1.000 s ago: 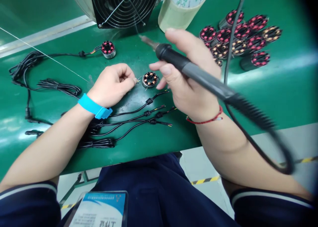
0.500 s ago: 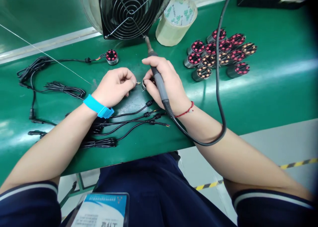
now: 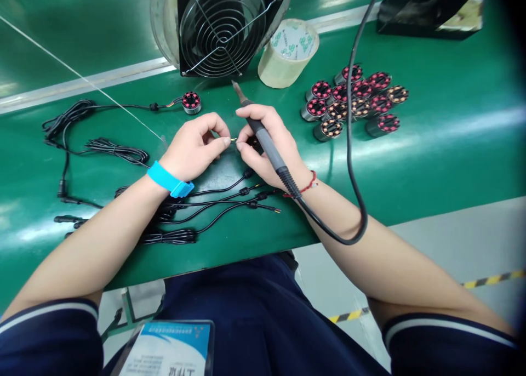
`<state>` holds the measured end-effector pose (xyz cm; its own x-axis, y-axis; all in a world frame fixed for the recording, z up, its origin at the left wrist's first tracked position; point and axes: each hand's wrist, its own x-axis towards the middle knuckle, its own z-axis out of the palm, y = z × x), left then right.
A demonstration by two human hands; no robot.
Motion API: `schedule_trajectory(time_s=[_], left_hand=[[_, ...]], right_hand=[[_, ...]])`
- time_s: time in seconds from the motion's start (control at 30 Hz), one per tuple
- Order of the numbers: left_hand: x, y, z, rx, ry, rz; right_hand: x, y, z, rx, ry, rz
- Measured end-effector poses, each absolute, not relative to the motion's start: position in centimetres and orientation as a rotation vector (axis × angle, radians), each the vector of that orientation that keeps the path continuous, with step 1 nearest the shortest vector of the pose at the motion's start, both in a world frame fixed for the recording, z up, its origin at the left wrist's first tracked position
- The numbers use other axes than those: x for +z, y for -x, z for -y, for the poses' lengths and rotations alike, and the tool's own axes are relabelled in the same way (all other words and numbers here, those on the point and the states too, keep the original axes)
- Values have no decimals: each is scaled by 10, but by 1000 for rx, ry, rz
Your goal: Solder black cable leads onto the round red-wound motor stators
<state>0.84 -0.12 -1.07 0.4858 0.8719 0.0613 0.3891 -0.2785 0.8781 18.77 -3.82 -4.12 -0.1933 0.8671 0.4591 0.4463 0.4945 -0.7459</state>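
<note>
Left hand (image 3: 197,146), blue strap at the wrist, is curled nearly closed; thumb and forefinger pinch a short bare wire end (image 3: 232,140) that points right. Right hand (image 3: 267,148) is closed around the grey-and-black soldering iron (image 3: 267,146), which lies across the fingers with its metal tip (image 3: 237,90) aimed up and away toward the black wire-guard fan (image 3: 224,28). The fingertips of this hand also meet at the wire end, over a small round wound-coil part that is mostly hidden beneath them; exactly what they grip there cannot be told.

Loose black leads with stripped ends (image 3: 230,198) lie on the green bench mat (image 3: 431,146) just below both hands. A cluster of red and copper wound coils (image 3: 353,99) sits to the right, a roll of clear tape (image 3: 287,52) beside the fan.

Risks, as judged: the iron's tip sits near the knuckles and fan housing, so a wrist turn could burn skin or plastic. Its black cord (image 3: 353,146) loops past the coil cluster and could drag it. The pinched wire is fine and could slip.
</note>
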Motion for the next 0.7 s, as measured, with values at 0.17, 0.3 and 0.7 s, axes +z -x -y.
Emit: schedule_trajectory(time_s=[0.17,0.3,0.7], left_hand=[[-10,-6,1,744,-2091,-1041],[-8,-4,2,725,-2168,-1020],[-4,-9,4,595,-2234,-1093]], right_hand=[[-41,-188,37,634,1048,1764],[-41,-188,36,667,1036,1755],[-35,-201,40,631,1118,1901]])
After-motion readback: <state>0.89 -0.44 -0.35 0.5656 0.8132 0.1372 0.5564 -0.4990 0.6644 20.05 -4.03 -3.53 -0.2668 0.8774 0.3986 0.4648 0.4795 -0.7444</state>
